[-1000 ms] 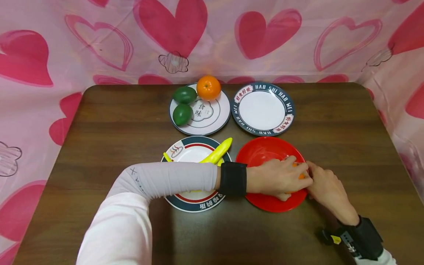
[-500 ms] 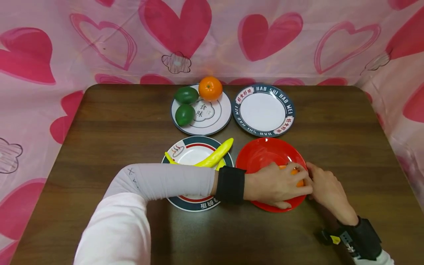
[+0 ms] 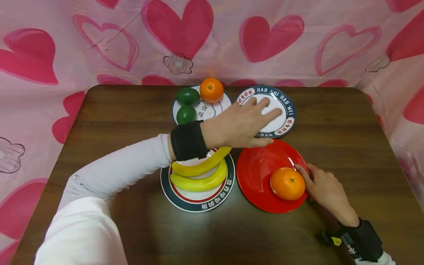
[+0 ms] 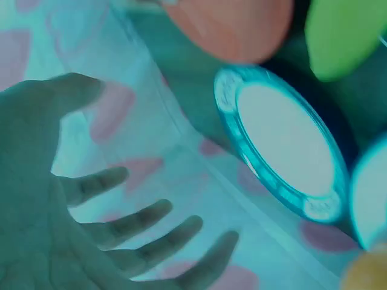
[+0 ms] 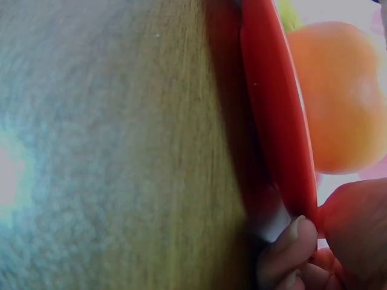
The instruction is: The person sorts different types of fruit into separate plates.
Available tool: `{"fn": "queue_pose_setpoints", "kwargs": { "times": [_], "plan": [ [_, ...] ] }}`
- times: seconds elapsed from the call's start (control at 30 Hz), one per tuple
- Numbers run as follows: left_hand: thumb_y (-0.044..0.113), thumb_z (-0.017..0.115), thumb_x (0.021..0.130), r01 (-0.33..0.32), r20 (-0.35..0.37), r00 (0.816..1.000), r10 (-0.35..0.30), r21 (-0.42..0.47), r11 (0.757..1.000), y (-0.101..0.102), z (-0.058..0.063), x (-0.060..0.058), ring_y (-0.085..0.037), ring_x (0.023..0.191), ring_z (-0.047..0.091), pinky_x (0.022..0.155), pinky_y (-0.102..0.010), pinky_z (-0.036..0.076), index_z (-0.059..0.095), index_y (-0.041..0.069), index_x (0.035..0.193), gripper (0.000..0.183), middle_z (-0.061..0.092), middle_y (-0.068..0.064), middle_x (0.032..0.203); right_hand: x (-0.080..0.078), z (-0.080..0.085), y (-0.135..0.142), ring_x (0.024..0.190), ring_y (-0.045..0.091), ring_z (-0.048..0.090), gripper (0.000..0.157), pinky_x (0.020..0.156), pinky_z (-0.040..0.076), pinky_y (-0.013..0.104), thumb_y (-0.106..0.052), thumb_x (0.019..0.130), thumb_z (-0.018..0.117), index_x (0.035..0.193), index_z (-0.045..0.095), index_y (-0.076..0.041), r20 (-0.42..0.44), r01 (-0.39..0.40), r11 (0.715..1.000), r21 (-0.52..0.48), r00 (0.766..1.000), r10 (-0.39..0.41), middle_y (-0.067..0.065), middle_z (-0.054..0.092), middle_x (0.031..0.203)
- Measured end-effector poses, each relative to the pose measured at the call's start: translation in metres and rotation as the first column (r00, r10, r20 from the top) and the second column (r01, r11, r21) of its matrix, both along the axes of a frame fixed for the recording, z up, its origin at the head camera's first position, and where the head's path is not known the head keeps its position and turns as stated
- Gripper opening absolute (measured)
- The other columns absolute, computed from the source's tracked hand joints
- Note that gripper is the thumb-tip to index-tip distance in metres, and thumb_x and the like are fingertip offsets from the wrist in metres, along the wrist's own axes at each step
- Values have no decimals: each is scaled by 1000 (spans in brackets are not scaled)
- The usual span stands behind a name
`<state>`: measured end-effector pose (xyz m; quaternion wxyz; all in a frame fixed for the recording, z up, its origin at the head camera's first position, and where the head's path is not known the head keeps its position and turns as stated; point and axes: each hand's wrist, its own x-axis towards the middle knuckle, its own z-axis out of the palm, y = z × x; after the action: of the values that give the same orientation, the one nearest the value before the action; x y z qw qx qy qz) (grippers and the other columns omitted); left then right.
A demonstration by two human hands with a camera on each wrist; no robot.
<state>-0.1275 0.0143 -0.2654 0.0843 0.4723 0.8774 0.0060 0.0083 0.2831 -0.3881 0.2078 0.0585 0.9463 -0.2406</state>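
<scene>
My left hand (image 3: 241,123) is held up over the back plates with its fingers spread, holding nothing. In the left wrist view its fingers (image 4: 142,220) also look apart. At the right rim of the red plate (image 3: 253,176), my right hand (image 3: 326,189) pinches the edge; in the right wrist view the thumb (image 5: 357,211) lies above the rim and the fingertips (image 5: 293,241) below it. An orange (image 3: 287,184) lies on the red plate's near right part, beside the right thumb.
Yellow bananas (image 3: 202,181) lie on a dark-rimmed plate (image 3: 198,207) left of the red one. Behind it, another plate (image 3: 179,127) carries two green fruits (image 3: 186,114) and a second orange (image 3: 211,89). A lettered plate (image 3: 287,106) sits at the back right, partly under my left hand.
My left hand has let go of the orange on the red plate and moved up, back and to the left, uncovering the orange and the bananas. The right hand stays at the plate's rim.
</scene>
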Motion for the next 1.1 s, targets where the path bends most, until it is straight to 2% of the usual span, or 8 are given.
{"fn": "queue_pose_setpoints", "kwargs": {
  "times": [0.1, 0.23, 0.37, 0.5, 0.77, 0.97, 1.1],
  "plan": [
    [63, 52, 88, -89, -22, 996, 90, 24, 996, -18, 5, -22, -28, 131, 39, 97, -44, 48, 24, 23, 156, 84, 36, -10, 150, 1, 0, 1, 57, 20, 49, 74, 52, 41, 34, -64, 96, 32, 130, 47, 0, -17, -1, 1000, 9, 1000, 1, 3, 52, 68],
    [60, 52, 88, -178, -41, 983, 180, 46, 983, -37, -1, -53, -29, 122, 42, 90, -43, 51, 29, 19, 152, 79, 41, -14, 138, 2, -1, 0, 55, 20, 48, 72, 51, 40, 34, -64, 96, 33, 126, 49, -1, -33, -4, 1000, 14, 999, 5, 2, 51, 66],
    [58, 55, 87, -271, -40, 961, 273, 41, 962, -49, -13, -80, -35, 128, 39, 98, -54, 45, 24, 20, 153, 82, 38, -17, 144, 2, -1, 0, 55, 20, 48, 72, 50, 40, 34, -64, 96, 33, 126, 49, -1, -30, 3, 1000, 16, 1000, -3, 2, 51, 66],
    [51, 60, 87, -334, -19, 942, 336, 46, 941, -56, -22, -100, -36, 134, 35, 100, -62, 41, 22, 20, 152, 82, 32, -16, 150, 2, -1, 0, 55, 20, 49, 73, 51, 41, 34, -64, 95, 33, 129, 48, 0, -32, 7, 1000, 22, 999, -6, 3, 51, 67],
    [45, 60, 88, -399, 20, 916, 400, -25, 916, -56, -33, -123, -40, 135, 29, 101, -61, 40, 20, 18, 154, 82, 24, -18, 153, 0, 0, 2, 55, 20, 48, 73, 50, 41, 34, -63, 96, 32, 128, 48, 1, -58, -6, 1000, 22, 998, 8, 2, 51, 67],
    [41, 61, 87, -407, 32, 912, 409, -56, 912, -49, -46, -134, -39, 130, 33, 103, -56, 40, 24, 15, 150, 77, 29, -20, 143, -1, 1, 3, 55, 20, 49, 74, 50, 40, 34, -65, 95, 31, 126, 49, 0, -59, 3, 1000, 31, 998, -1, 3, 51, 68],
    [41, 60, 88, -428, 36, 901, 432, -78, 900, -46, -55, -138, -39, 127, 37, 98, -55, 44, 24, 14, 150, 76, 28, -21, 143, -1, 0, 3, 56, 20, 49, 76, 51, 40, 35, -66, 95, 30, 125, 49, 0, -37, 15, 1000, 27, 999, -14, 3, 51, 69]
  ]
}}
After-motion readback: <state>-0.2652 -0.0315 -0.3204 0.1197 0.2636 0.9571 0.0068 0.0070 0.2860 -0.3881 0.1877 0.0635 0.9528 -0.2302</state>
